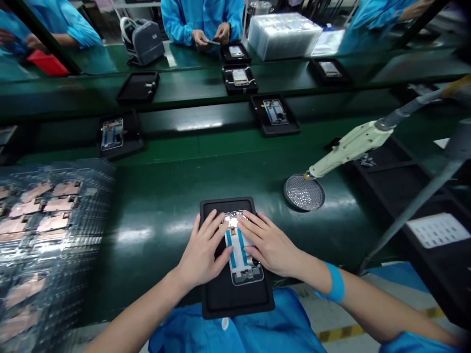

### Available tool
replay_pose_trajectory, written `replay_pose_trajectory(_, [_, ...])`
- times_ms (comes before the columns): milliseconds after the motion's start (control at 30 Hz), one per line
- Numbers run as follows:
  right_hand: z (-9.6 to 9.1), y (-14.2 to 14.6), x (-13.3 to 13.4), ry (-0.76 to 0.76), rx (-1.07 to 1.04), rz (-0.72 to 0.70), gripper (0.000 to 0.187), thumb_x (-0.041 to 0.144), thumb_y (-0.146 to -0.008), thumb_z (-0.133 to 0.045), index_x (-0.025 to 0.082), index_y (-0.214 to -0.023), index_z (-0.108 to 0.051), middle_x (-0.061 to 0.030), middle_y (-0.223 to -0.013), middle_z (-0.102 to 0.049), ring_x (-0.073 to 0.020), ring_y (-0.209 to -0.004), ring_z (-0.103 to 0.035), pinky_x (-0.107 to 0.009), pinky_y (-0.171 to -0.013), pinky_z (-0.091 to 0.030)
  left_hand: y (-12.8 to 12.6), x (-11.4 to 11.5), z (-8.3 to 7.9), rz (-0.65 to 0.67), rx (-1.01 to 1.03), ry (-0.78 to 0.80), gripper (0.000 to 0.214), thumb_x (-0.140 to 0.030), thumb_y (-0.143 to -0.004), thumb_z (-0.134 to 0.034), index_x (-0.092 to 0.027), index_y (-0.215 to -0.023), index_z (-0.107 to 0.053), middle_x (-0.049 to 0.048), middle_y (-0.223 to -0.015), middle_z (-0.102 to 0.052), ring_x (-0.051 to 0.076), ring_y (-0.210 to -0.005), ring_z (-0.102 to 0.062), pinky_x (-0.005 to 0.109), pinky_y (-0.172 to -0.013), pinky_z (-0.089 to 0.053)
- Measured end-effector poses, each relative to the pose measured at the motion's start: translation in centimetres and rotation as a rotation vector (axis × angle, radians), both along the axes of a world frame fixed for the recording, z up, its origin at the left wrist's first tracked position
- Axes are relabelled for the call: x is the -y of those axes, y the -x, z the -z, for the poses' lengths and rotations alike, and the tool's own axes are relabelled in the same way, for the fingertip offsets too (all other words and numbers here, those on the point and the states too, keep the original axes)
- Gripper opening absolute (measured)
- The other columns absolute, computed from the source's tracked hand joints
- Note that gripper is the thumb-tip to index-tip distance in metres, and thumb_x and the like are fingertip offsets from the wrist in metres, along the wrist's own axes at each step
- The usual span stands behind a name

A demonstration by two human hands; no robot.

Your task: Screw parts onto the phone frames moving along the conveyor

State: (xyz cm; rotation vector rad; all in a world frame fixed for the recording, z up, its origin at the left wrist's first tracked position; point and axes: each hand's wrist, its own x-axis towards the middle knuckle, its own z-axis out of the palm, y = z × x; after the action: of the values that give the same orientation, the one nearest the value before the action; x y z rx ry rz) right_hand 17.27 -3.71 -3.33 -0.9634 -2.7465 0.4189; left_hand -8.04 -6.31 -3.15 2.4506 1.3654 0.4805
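Observation:
A phone frame (238,250) with blue strips and exposed parts lies on a black tray (228,300) right in front of me. Over the frame's left edge rests my left hand (206,250), its fingers stretched out toward the top end. From the other side, my right hand (269,241) lies along the right edge with fingers extended, touching the upper part near a small board. Both thumbs reach in over the middle of the frame. Parts of its upper edges are hidden under my fingers. Neither hand grips anything.
An electric screwdriver (346,147) hangs above a round dish of screws (304,192) at right. Clear plastic trays of circuit boards (47,211) are stacked at left. Black trays with phone frames (275,113) sit along the line behind. Across the bench, a person's hands (211,37) hold a small part.

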Motion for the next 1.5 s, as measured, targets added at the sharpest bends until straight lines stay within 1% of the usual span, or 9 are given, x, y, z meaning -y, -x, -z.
replay_pose_trajectory(100, [0.4, 0.0, 0.1, -0.002, -0.054, 0.014, 0.053, 0.03, -0.104, -0.043, 0.015, -0.155, -0.038, -0.0117, -0.16, -0.04, -0.032, -0.151, -0.033, -0.063, -0.117, -0.04, 0.4, -2.0, -0.1, -0.074, 0.062, -0.05, 0.057, -0.038, -0.099, -0.055, -0.019, -0.151, -0.042, 0.0167, -0.159, -0.04, 0.034, -0.156, -0.02, 0.063, -0.124, -0.02])
replay_pose_trajectory(333, [1.1, -0.4, -0.3, 0.002, -0.105, 0.008, 0.052, 0.029, -0.104, -0.042, 0.015, -0.153, -0.04, -0.0123, -0.159, -0.042, -0.0307, -0.151, -0.033, -0.062, -0.117, -0.038, 0.1, -5.5, -0.4, 0.056, 0.063, -0.038, 0.051, -0.048, -0.09, -0.069, -0.021, -0.133, -0.063, 0.0154, -0.161, -0.039, 0.038, -0.156, -0.016, 0.065, -0.122, -0.02])
replay_pose_trajectory(700, [1.1, -0.4, -0.3, 0.014, -0.103, 0.007, 0.052, 0.031, -0.105, -0.04, 0.015, -0.154, -0.038, -0.0109, -0.16, -0.041, -0.0302, -0.152, -0.031, -0.062, -0.118, -0.038, 0.3, -4.8, 0.1, 0.094, 0.063, -0.094, 0.035, -0.041, -0.097, -0.064, -0.024, -0.127, -0.069, 0.0126, -0.154, -0.05, 0.035, -0.153, -0.029, 0.064, -0.121, -0.028])
replay_pose_trajectory(900, [1.2, -0.4, -0.4, 0.019, -0.12, 0.008, 0.055, 0.031, -0.104, -0.043, 0.016, -0.156, -0.035, -0.0125, -0.16, -0.041, -0.0303, -0.152, -0.031, -0.062, -0.119, -0.036, -0.7, -3.7, -0.4, 0.046, -0.087, -0.163, 0.033, -0.034, -0.101, -0.055, -0.019, -0.127, -0.07, 0.0165, -0.153, -0.05, 0.037, -0.152, -0.029, 0.062, -0.118, -0.034])
replay_pose_trajectory(1133, [0.8, -0.5, -0.4, -0.011, -0.263, 0.005, 0.051, 0.029, -0.102, -0.048, 0.018, -0.152, -0.042, -0.0129, -0.152, -0.052, -0.0301, -0.147, -0.041, -0.06, -0.116, -0.041, -1.2, -2.5, -0.6, -0.018, -0.179, -0.144, 0.038, -0.034, -0.103, -0.049, -0.02, -0.136, -0.063, 0.0162, -0.157, -0.045, 0.04, -0.152, -0.029, 0.071, -0.113, -0.034])
replay_pose_trajectory(1200, [0.2, -1.5, -0.9, -0.144, -0.472, 0.133, 0.047, 0.023, -0.1, -0.051, 0.024, -0.147, -0.048, -0.0099, -0.145, -0.058, -0.0265, -0.141, -0.049, -0.055, -0.116, -0.044, -0.9, -2.5, -0.3, -0.025, -0.162, -0.122, 0.039, -0.036, -0.103, -0.049, -0.022, -0.138, -0.062, 0.0151, -0.159, -0.043, 0.041, -0.152, -0.028, 0.073, -0.111, -0.037])
replay_pose_trajectory(1333, [-1.7, -5.2, -4.7, -0.592, -0.874, 0.82, 0.06, 0.028, -0.092, -0.065, 0.029, -0.148, -0.045, -0.0102, -0.155, -0.043, -0.0295, -0.148, -0.039, -0.06, -0.121, -0.033, -0.9, -3.2, 0.3, -0.036, -0.127, -0.103, 0.039, -0.038, -0.103, -0.048, -0.023, -0.137, -0.063, 0.0139, -0.16, -0.041, 0.042, -0.152, -0.025, 0.074, -0.11, -0.037])
replay_pose_trajectory(1400, [-2.6, -7.0, -8.0, -0.563, -0.935, 1.011, 0.084, 0.039, -0.086, -0.074, 0.029, -0.156, -0.03, -0.0135, -0.161, -0.033, -0.0324, -0.15, -0.034, -0.062, -0.121, -0.033, -1.6, -4.1, 0.4, -0.017, -0.128, -0.097, 0.039, -0.038, -0.103, -0.048, -0.023, -0.136, -0.063, 0.0135, -0.16, -0.041, 0.042, -0.152, -0.025, 0.074, -0.111, -0.035])
replay_pose_trajectory(1500, [-3.6, -8.2, -12.7, -0.324, -1.018, 0.962, 0.094, 0.045, -0.075, -0.082, 0.026, -0.152, -0.034, -0.015, -0.139, -0.056, -0.0305, -0.122, -0.062, -0.054, -0.101, -0.055, -3.3, -5.7, 0.3, 0.011, -0.127, -0.085, 0.039, -0.037, -0.103, -0.048, -0.023, -0.136, -0.064, 0.0136, -0.16, -0.041, 0.041, -0.152, -0.026, 0.074, -0.111, -0.035])
